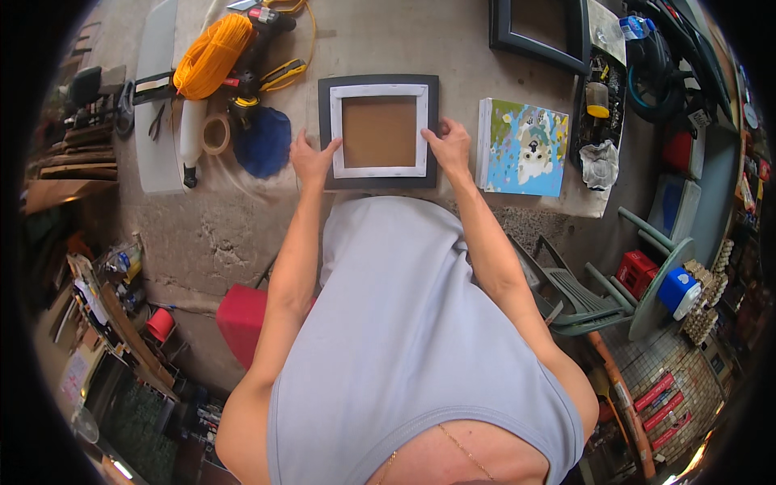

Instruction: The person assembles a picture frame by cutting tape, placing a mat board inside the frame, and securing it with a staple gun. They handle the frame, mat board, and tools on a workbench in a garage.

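Observation:
A dark picture frame (326, 109) lies on the worktop right in front of me, with a white stretcher frame (380, 172) set inside its opening. The brown backing of the stretcher (378, 132) faces up. My left hand (312, 159) grips the left side, its thumb on the white bar and its fingers at the dark outer edge. On the opposite side my right hand (450, 147) holds the frame the same way, thumb over the white bar. To the right lies a stack of painted canvases (529, 153), showing a white animal on blue and green.
At the far right is another dark frame (537, 53). Left of me sit orange rope (214, 55), a yellow cutter (283, 74), a tape roll (216, 133), a white bottle (191, 133) and blue cloth (263, 141). Crumpled paper (599, 164) lies near the right edge.

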`<state>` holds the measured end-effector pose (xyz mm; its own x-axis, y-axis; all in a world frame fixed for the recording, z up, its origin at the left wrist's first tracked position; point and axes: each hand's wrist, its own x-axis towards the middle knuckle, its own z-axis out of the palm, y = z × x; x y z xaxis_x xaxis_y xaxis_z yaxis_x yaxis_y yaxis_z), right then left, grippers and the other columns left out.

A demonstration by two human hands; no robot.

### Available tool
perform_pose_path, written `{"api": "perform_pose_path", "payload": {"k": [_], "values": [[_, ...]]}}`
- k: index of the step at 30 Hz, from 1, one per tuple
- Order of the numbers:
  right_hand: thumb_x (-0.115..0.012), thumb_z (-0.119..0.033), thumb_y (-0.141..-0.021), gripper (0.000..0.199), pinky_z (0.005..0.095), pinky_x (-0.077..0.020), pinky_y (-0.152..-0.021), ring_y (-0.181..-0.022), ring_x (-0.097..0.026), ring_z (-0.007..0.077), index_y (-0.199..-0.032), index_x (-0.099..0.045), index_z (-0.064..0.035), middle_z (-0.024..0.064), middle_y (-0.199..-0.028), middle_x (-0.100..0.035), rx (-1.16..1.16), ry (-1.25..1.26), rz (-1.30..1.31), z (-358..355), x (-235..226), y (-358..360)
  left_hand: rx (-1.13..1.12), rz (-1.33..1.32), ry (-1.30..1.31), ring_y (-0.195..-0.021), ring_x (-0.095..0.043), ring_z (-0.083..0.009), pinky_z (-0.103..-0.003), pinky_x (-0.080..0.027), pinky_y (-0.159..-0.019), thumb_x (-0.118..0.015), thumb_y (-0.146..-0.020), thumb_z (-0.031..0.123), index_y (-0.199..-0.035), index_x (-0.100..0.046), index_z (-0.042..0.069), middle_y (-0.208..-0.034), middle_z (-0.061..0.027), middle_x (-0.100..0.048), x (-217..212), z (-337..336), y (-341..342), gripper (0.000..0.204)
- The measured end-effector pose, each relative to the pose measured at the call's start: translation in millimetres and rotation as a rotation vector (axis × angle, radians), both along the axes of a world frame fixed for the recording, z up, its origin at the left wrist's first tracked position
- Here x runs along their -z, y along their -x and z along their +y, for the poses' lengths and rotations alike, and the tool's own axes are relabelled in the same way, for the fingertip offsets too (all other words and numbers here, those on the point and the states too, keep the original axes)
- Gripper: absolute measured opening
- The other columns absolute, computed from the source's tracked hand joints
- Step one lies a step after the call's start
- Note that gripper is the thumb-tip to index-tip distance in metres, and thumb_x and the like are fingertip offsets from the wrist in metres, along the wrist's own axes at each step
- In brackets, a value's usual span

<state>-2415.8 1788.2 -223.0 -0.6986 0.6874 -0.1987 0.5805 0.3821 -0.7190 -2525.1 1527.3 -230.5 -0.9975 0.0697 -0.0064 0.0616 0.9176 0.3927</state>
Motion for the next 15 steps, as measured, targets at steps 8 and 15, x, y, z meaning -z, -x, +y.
{"api": "perform_pose_path", "payload": {"k": [8, 15], "values": [[-0.078, -0.032, -0.069, 0.050, 0.0392, -0.0509, -0.070, -0.075, -0.066, 0.0311, -0.103, -0.069, 0.0033, 0.0177, -0.080, -0.068, -0.015, 0.091, -0.101, 4, 4, -2, -0.091, -0.477, -0.449, -0.077, -0.068, -0.0140, -0.028, -0.053, -0.071, -0.083, -0.069, 0.025, -0.116, -0.064, 0.000, -0.091, -0.0091, -0.072, -3, -12, 4, 0.056], [-0.078, -0.025, -0.072, 0.048, 0.0350, -0.0492, -0.065, -0.062, -0.058, 0.0203, -0.117, -0.067, -0.0116, 0.0101, -0.070, -0.059, -0.044, 0.085, 0.043, 0, 11, -7, -0.022, -0.282, -0.312, -0.069, -0.063, -0.0151, -0.031, -0.051, -0.065, -0.088, -0.060, 0.032, -0.112, -0.064, 0.010, -0.078, -0.0059, -0.068, -3, -8, -6, 0.062]]}}
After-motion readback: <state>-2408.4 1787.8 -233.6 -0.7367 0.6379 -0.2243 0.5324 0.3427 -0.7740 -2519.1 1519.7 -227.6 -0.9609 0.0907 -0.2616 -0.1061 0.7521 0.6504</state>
